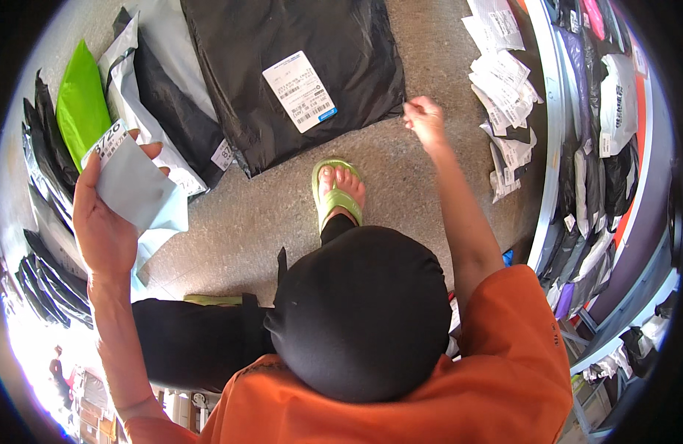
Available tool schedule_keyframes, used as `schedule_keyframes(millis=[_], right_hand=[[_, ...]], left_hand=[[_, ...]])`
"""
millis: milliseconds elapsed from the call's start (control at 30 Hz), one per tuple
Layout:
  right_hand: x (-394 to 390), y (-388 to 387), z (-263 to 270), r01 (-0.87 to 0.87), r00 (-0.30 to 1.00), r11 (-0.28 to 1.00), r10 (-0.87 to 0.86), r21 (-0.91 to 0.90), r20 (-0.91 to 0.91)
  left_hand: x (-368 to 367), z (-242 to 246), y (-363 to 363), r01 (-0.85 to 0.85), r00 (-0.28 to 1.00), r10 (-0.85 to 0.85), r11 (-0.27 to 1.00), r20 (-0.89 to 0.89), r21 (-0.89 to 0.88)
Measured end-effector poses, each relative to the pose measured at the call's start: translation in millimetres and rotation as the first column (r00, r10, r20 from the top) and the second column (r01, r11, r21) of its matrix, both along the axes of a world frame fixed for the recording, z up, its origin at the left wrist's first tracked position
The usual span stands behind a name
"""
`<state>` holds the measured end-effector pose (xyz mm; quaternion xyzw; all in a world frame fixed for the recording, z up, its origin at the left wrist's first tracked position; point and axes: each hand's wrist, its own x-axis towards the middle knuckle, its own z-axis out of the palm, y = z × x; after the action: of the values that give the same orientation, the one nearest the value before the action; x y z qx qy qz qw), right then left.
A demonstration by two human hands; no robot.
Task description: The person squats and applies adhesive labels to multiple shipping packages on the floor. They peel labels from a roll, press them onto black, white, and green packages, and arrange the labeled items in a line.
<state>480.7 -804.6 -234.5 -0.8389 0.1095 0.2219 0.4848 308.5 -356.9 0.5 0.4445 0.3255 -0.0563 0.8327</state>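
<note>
My left hand holds a pale label strip with printed writing at its upper end, thumb on one side and fingers on the other. The strip's lower end hangs under the hand. My right hand has its fingers curled at the corner of a large black plastic mailer; whether it pinches the plastic is unclear. That mailer lies on the floor and bears a white shipping label. Left of it rest a black-and-white mailer and a bright green mailer.
Small white parcels lie in a row on the floor to the right. Beyond them stands a curved-looking rack full of parcels. More black mailers line the left side. A foot in a green sandal is just below the large mailer.
</note>
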Motion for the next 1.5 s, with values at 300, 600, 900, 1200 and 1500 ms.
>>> schedule_keyframes(millis=[300, 600, 900, 1200, 1500], right_hand=[[-10, -7, 9, -0.003, 0.970, 0.988, 0.040, 0.153, -0.242], [-18, -7, 10, -0.102, 0.629, 0.723, 0.579, -0.683, 0.519], [-15, 167, 142, -0.420, 0.857, 0.673, 0.515, 0.609, 0.022], [-30, 278, 183, -0.735, 0.586, 0.370, 0.768, 0.568, 0.259], [-45, 253, 200, -0.836, 0.457, 0.537, 0.563, 0.116, 0.689]], left_hand=[[-4, -8, 8, -0.013, 1.000, 0.012, 0.991, -0.003, -0.131], [1, -8, 6, -0.036, 0.997, 0.050, 0.968, 0.050, -0.247], [2, -10, -26, 0.098, 0.992, -0.094, 0.994, 0.087, -0.044], [-1, -9, -46, 0.203, 0.978, -0.208, 0.970, -0.026, -0.132], [2, -11, -42, -0.021, 0.996, 0.006, 0.986, -0.093, -0.165]])
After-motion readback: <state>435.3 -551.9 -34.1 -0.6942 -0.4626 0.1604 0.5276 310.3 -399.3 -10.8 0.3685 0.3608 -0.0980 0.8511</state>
